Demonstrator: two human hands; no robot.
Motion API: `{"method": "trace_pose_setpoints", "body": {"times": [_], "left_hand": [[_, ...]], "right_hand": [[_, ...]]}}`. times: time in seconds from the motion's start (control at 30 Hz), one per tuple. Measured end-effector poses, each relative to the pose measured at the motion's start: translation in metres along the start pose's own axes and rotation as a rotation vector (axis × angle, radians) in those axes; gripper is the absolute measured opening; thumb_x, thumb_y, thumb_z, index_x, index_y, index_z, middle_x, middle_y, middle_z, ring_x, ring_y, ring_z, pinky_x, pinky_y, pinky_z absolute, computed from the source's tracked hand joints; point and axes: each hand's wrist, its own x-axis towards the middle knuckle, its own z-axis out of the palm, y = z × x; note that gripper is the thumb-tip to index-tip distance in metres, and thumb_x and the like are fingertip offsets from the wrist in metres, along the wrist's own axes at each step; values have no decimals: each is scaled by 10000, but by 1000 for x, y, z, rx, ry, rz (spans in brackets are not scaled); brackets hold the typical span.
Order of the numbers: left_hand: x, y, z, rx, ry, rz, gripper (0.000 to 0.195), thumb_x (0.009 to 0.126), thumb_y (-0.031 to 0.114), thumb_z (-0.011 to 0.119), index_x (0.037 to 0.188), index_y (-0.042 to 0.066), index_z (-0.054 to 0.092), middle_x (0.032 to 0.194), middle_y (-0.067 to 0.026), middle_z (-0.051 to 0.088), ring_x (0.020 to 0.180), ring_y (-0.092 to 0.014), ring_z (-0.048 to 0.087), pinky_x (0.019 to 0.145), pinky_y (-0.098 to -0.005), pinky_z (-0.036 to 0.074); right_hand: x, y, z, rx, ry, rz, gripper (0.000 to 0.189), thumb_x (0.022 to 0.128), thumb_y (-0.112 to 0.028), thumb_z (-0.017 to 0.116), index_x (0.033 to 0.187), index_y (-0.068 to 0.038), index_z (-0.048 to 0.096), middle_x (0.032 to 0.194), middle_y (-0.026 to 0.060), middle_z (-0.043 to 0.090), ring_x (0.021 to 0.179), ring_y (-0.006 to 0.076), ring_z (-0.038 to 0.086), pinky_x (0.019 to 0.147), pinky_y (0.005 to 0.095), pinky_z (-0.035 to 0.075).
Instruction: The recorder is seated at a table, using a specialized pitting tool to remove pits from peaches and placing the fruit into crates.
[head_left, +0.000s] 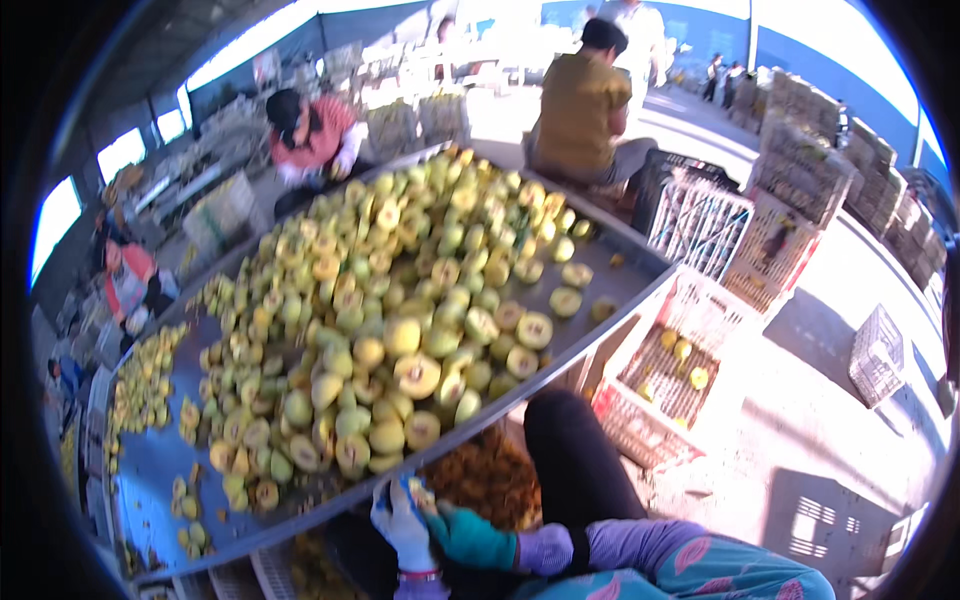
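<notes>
At the near edge of a metal table (585, 341), my two gloved hands are close together. My left hand (401, 521), in a white and blue glove, is on a piece of cut fruit (421, 491). My right hand (469, 534), in a teal glove, meets the same piece from the right; its fingertips and any tool in it are hidden or blurred. A large heap of halved yellow-green fruit (405, 337) covers much of the table, several halves showing brown cores. Below the table edge lies a pile of brown-orange scraps (487, 476).
A plastic crate (652, 427) with several fruits stands at my right, beside stacked crates (772, 240). Another crate (877, 356) lies farther right on the floor. Co-workers sit around the table: one person (585, 112) at the far side, others (315, 139) at the left.
</notes>
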Motion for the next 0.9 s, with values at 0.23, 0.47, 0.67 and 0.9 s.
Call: {"method": "trace_pose_setpoints", "body": {"times": [0.23,0.47,0.67,0.9], "left_hand": [[1,18,66,259,36,-106,171,881,152,541,861,-17,552,633,-124,569,462,-158,511,415,-278,432],[-5,39,74,218,-14,-187,240,872,227,536,847,-11,553,663,-132,585,511,-209,573,456,-326,506],[-41,65,67,-60,305,-244,265,913,250,499,872,-3,564,720,-105,596,564,-175,571,489,-286,476],[-9,165,-163,1665,423,151,295,763,303,650,893,42,612,840,-118,610,815,-275,593,745,-372,460]], "right_hand": [[-6,10,-10,265,42,395,365,900,-419,459,864,-88,609,707,152,604,591,315,559,537,401,432],[12,-63,-74,1213,-651,949,458,903,-542,389,665,-173,519,535,-32,472,460,114,474,381,271,319],[14,-42,-47,1798,-1103,1011,346,938,-446,401,819,-131,478,534,-53,410,377,43,365,354,216,309],[-4,26,3,1512,-569,1216,327,929,-426,416,819,-122,468,536,-50,392,426,77,380,406,236,321]]}}
